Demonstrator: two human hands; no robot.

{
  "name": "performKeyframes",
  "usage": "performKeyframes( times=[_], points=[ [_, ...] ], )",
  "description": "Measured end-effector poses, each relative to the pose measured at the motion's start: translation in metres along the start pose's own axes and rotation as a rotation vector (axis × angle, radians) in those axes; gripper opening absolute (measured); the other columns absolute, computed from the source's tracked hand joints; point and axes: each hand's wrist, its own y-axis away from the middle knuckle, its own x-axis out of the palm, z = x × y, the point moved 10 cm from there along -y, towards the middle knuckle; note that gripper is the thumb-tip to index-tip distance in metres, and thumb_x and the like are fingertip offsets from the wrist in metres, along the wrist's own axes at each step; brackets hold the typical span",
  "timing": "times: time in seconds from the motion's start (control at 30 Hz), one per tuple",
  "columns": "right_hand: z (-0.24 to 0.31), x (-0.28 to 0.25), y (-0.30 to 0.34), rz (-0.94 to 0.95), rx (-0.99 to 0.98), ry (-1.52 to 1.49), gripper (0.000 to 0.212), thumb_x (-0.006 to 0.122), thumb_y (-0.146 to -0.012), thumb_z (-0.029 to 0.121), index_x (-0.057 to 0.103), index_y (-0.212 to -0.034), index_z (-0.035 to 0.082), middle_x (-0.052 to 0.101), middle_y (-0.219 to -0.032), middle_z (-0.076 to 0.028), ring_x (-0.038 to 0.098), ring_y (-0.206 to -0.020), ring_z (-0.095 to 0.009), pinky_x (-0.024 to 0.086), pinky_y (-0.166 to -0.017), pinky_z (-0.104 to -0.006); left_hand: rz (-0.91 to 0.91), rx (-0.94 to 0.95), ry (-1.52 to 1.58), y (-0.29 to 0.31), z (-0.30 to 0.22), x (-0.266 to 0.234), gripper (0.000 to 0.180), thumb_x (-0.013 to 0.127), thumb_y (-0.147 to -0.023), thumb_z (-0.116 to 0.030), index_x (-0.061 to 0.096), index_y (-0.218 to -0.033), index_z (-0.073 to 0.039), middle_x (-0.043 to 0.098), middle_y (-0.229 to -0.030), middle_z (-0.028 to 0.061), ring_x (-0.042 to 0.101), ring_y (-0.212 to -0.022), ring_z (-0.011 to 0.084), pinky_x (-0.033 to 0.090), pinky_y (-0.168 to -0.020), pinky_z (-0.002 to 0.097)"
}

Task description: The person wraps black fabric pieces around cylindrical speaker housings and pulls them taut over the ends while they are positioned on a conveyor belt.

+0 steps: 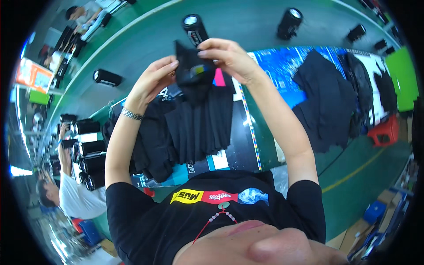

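Note:
A piece of black cloth [192, 84], perhaps a pouch, is held up between my two hands, with a small yellow patch showing on it. My left hand [155, 78] pinches its left edge. On the other side, my right hand [230, 58] grips the upper right edge between thumb and fingers. Just below hangs or lies a fanned row of black cloth pieces [201, 128] on the table. Right behind the held cloth stands a black cylinder [194, 28] with a silvery round end, resembling a speaker.
A green conveyor belt [247, 26] curves across the far side, carrying more black cylinders [289, 23]. Dark cloth [324, 97] lies in a pile at right, near a red stool [383, 131]. At left, a co-worker in a white shirt [81, 198] reaches toward several black cylinders [92, 149].

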Motion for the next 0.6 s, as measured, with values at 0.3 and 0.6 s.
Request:
performKeyframes(
  times=[0.3,0.6],
  points=[
    [0.069,-0.032,-0.068,-0.686,-0.534,0.947,0.01,0.065,-0.082,0.01,0.064,-0.09,0.004,0.064,-0.085,-0.013,0.063,-0.08,-0.024,0.048,-0.073,-0.0346,-0.37,0.391,-0.16,-0.091,-0.055,-0.069,0.03,0.061,-0.091,-0.015,0.059,-0.114,0.004,0.064,-0.104,0.0053,0.059,-0.095,0.0094,0.045,-0.086,0.0235],
    [0.007,-0.136,-0.12,-0.765,-0.107,0.449,0.009,0.061,-0.085,0.011,0.064,-0.09,0.004,0.064,-0.08,-0.008,0.061,-0.07,-0.016,0.049,-0.062,-0.0315,-0.452,0.08,0.111,-0.178,0.004,-0.088,0.02,0.062,-0.09,-0.021,0.063,-0.092,-0.001,0.063,-0.083,0.0029,0.058,-0.073,0.0104,0.046,-0.065,0.0222]
  ],
)
